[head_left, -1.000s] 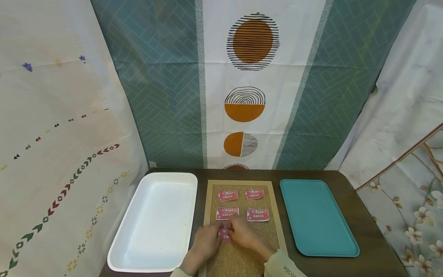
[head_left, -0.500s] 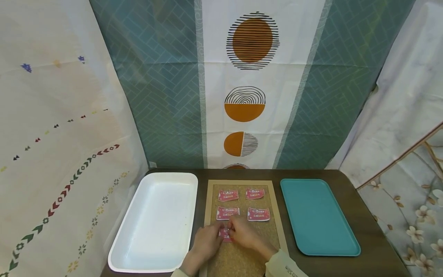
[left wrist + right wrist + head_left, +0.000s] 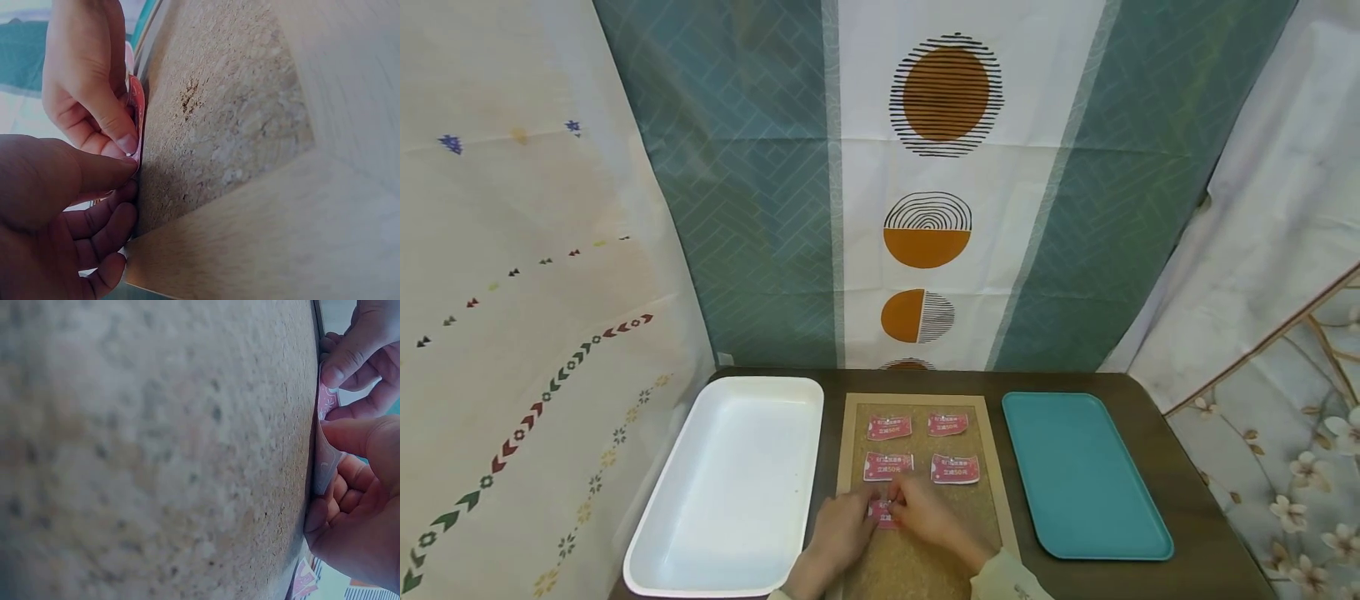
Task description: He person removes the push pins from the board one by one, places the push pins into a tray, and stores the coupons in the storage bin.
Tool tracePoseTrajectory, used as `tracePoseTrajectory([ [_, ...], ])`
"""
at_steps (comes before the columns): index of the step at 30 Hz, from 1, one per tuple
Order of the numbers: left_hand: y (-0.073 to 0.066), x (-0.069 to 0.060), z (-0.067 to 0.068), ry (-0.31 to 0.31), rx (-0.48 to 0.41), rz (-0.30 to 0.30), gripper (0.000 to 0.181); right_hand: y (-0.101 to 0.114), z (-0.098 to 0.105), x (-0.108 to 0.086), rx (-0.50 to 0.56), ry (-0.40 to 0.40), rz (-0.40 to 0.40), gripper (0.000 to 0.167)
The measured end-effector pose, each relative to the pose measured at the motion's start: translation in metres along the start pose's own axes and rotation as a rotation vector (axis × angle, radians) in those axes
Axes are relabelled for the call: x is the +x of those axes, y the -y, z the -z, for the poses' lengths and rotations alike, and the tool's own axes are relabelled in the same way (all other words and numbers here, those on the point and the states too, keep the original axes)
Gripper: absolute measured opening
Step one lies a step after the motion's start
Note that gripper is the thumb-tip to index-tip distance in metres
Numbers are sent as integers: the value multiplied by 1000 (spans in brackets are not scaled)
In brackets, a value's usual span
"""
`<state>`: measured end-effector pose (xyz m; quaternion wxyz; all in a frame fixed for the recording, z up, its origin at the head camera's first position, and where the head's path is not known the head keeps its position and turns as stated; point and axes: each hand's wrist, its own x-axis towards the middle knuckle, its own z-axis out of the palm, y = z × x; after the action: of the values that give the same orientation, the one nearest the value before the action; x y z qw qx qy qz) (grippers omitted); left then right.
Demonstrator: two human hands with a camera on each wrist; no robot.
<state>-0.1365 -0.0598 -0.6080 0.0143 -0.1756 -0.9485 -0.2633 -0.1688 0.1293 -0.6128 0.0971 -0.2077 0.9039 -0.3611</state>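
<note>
A pink-red printed paper coupon (image 3: 883, 517) lies at the cork board (image 3: 925, 560), below two rows of similar coupons. My left hand (image 3: 844, 527) pinches its left part, the thumb pressing the paper. From the other side my right hand (image 3: 928, 512) pinches it between thumb and curled fingers. In the right wrist view the coupon (image 3: 327, 459) bends away from the cork near my right thumb. A tiny pale spot shows at the right thumb's tip in the left wrist view; whether it is a pin or a nail I cannot tell. My fingers hide much of the coupon.
Left of the board stands a white tray (image 3: 718, 575); a teal tray (image 3: 1090, 475) lies to its right. Several other coupons are on the board, such as one at the middle right (image 3: 955, 470). Patterned cloths hang behind and at both sides of the dark table (image 3: 1202, 542).
The head view has shifted slightly, so everything sits a little lower and further left. Both hands stay at the same coupon with almost no visible movement.
</note>
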Motion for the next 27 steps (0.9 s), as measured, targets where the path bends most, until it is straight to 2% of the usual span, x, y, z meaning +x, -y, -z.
tracePoseTrajectory([
  [10, -1, 1, 3, 32, -32, 20, 16, 2, -4, -1, -39, -8, -10, 11],
  [27, 1, -1, -2, 10, -19, 22, 23, 3, -3, -3, -72, -14, -5, 11],
])
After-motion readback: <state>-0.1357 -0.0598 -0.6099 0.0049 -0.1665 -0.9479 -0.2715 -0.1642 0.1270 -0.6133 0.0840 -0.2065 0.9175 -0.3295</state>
